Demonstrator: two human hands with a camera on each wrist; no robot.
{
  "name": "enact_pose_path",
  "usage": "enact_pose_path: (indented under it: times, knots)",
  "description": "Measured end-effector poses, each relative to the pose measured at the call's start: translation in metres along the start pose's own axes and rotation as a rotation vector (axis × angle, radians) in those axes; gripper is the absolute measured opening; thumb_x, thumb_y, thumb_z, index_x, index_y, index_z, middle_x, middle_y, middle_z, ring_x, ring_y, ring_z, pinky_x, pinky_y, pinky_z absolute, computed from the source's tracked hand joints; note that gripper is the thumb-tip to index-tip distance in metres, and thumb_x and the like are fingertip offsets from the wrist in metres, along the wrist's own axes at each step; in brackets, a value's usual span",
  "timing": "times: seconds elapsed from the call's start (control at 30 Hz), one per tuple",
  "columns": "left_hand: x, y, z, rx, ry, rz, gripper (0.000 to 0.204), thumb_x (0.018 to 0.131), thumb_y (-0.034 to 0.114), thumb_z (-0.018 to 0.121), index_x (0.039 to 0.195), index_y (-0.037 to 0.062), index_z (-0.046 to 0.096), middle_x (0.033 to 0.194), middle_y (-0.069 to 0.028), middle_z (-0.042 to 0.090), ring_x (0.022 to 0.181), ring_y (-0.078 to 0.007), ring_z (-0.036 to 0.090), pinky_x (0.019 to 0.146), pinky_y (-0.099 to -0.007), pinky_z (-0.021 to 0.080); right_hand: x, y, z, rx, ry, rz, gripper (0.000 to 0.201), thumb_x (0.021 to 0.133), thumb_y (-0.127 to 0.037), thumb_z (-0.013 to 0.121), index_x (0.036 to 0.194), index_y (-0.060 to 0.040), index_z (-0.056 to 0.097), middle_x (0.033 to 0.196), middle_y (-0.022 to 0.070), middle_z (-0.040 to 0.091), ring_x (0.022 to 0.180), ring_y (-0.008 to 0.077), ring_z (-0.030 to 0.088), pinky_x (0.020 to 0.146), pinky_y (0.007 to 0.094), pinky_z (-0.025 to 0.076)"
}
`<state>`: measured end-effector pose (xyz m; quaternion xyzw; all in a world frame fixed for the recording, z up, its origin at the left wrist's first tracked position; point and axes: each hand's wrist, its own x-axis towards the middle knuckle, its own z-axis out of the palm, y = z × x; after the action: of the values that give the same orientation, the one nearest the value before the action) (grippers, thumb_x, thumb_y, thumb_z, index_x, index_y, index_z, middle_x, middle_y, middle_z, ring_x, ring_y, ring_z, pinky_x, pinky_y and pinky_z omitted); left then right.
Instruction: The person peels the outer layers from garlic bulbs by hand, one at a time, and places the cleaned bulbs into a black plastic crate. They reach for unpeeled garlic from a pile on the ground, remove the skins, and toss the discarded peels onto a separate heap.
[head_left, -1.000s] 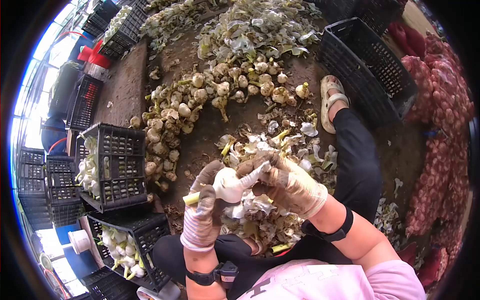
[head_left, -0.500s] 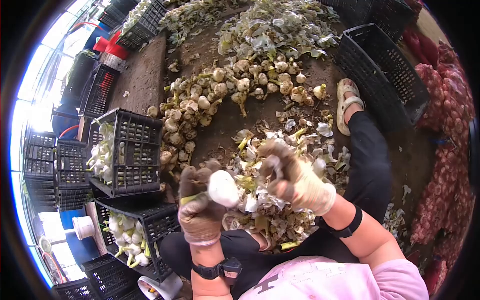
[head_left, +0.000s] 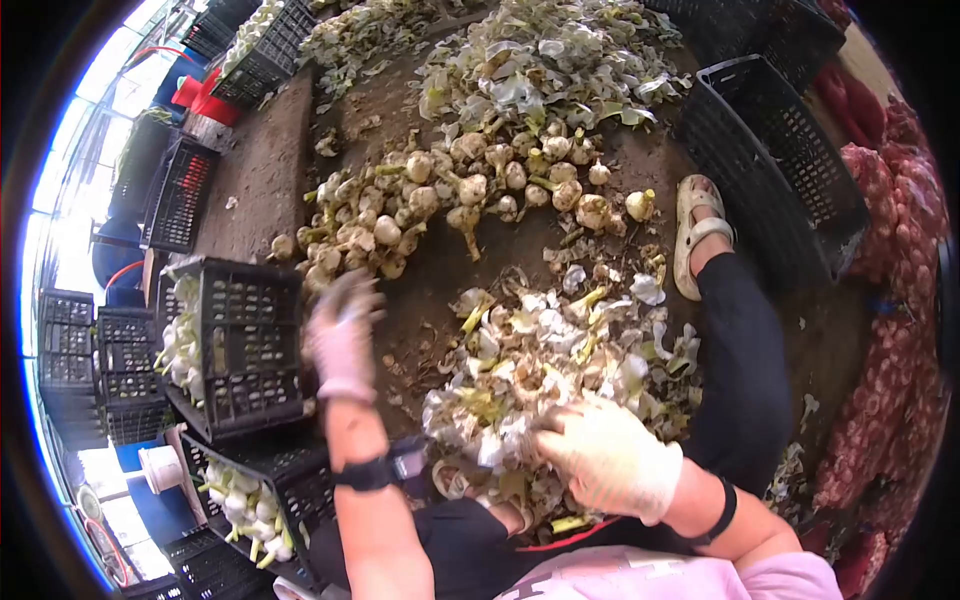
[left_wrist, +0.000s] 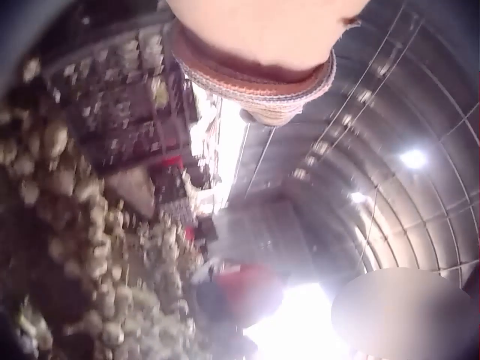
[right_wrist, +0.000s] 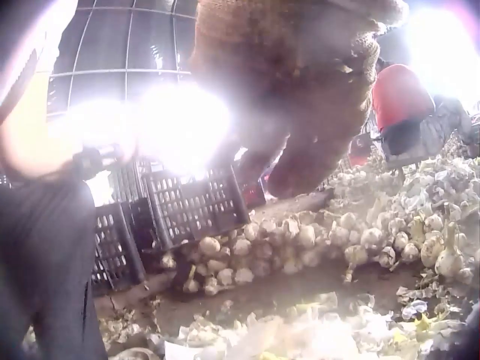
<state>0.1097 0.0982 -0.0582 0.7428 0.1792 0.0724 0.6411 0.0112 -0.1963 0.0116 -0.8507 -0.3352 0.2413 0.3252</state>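
In the head view my gloved left hand point(head_left: 343, 335) is blurred, its fingers spread beside the black crate of cleaned garlic point(head_left: 250, 345) and close to the near end of the unpeeled garlic bulbs point(head_left: 387, 232). No bulb shows in it. Only its striped glove cuff point(left_wrist: 255, 90) appears in the left wrist view. My gloved right hand point(head_left: 612, 455) hovers over the heap of peeled garlic skins point(head_left: 540, 350) in front of my lap. Its fingers hang loosely, holding nothing, as the right wrist view of the dirty glove point(right_wrist: 289, 90) also shows.
A second crate of white garlic point(head_left: 245, 505) stands lower left. An unfilled black crate point(head_left: 770, 160) is at the right, past my sandalled foot point(head_left: 700, 235). Red net sacks of garlic point(head_left: 880, 350) line the right edge. More skins point(head_left: 545, 65) are heaped farther off.
My hands have parted. The white peeled garlic bulb has left my left hand, which has swung up and left toward the crate and pile. My right hand has lowered toward the skins.
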Motion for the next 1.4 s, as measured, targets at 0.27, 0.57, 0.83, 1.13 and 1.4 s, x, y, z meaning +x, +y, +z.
enact_pose_path:
  times: [0.27, 0.57, 0.83, 1.13, 1.4]
  knots:
    - [0.143, -0.138, 0.174, 0.938, -0.074, -0.093, 0.069, 0.072, 0.022, 0.071, 0.133, 0.004, 0.044, 0.139, -0.0255, 0.039, 0.124, -0.0373, 0.045, 0.102, -0.0372, 0.038, -0.008, 0.043, -0.025, 0.09, 0.046, 0.129, 0.046, 0.068, -0.014, 0.063, 0.112, -0.0067, 0.057, 0.109, 0.0148, 0.058, 0.1, 0.0309, 0.057, 0.084, 0.0406, 0.046]
    - [0.09, -0.097, 0.153, 0.089, -0.507, -0.373, 0.059, 0.071, 0.02, 0.07, 0.123, 0.0034, 0.048, 0.102, -0.0094, 0.059, 0.09, -0.0183, 0.059, 0.079, -0.0277, 0.05, -0.01, 0.041, -0.035, 0.455, 0.211, 0.08, 0.045, 0.073, -0.019, 0.065, 0.115, -0.0073, 0.055, 0.111, 0.0143, 0.057, 0.103, 0.0316, 0.055, 0.089, 0.0411, 0.043]
    - [-0.091, 0.076, 0.121, 0.001, -0.472, 0.058, 0.063, 0.069, 0.039, 0.075, 0.113, 0.0027, 0.047, 0.098, -0.0041, 0.052, 0.088, -0.0135, 0.051, 0.08, -0.027, 0.044, -0.003, 0.024, 0.031, 1.777, 0.381, 0.292, 0.061, 0.085, -0.063, 0.052, 0.102, -0.0044, 0.058, 0.075, -0.0008, 0.053, 0.067, 0.0071, 0.048, 0.058, 0.0225, 0.042]
    - [-0.181, 0.09, 0.069, 0.587, -0.319, 0.817, 0.102, 0.042, 0.056, 0.088, 0.123, 0.0156, 0.041, 0.102, -0.0097, 0.041, 0.094, -0.0251, 0.047, 0.081, -0.0391, 0.043, -0.018, -0.008, 0.023, 1.703, 0.37, 0.094, 0.044, 0.09, -0.048, 0.056, 0.099, -0.0058, 0.061, 0.084, 0.0012, 0.061, 0.069, 0.0048, 0.051, 0.055, 0.0239, 0.046]
    - [-0.195, 0.078, 0.041, 0.618, -0.307, 1.059, 0.081, 0.047, 0.038, 0.091, 0.114, 0.0146, 0.052, 0.101, -0.0096, 0.047, 0.077, -0.0234, 0.053, 0.062, -0.035, 0.047, -0.033, 0.007, 0.029, 1.45, -0.083, 0.055, 0.055, 0.092, -0.052, 0.047, 0.094, 0.0, 0.064, 0.059, 0.0088, 0.06, 0.048, 0.0164, 0.061, 0.038, 0.0265, 0.048]
